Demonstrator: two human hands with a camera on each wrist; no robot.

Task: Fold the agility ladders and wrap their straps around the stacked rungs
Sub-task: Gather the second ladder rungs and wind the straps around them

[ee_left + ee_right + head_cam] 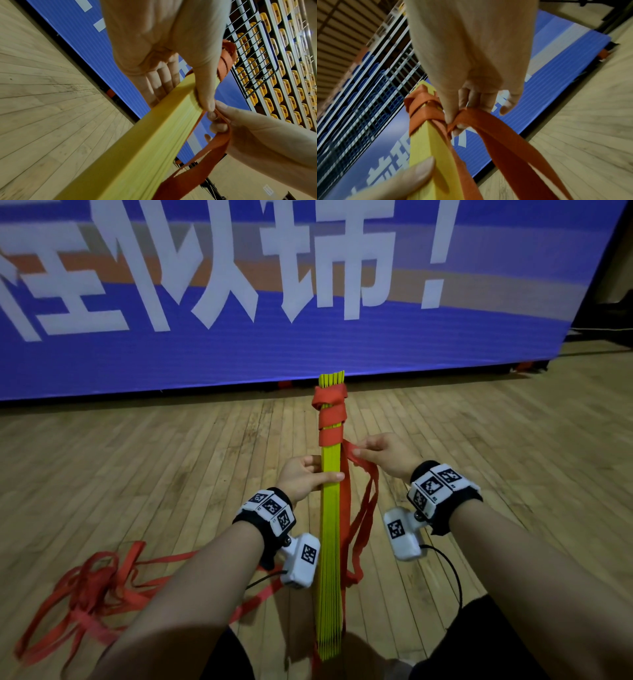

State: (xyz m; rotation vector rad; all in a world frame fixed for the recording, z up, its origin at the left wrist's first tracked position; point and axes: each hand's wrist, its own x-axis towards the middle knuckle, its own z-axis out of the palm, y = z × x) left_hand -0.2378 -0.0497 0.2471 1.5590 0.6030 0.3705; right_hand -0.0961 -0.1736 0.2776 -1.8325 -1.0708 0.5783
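Note:
A stack of yellow rungs stands lengthwise in front of me, its far end bound by several turns of red strap. My left hand grips the stack about a third of the way down, thumb across its top. In the left wrist view the fingers curl under the yellow stack. Just right of the stack, my right hand pinches the loose red strap. The right wrist view shows thumb and fingertips bunching that strap beside the wrapped end.
A tangle of loose red strap lies on the wooden floor at my lower left. A big blue banner with white characters stands close behind the stack. Spectator seats rise beyond it.

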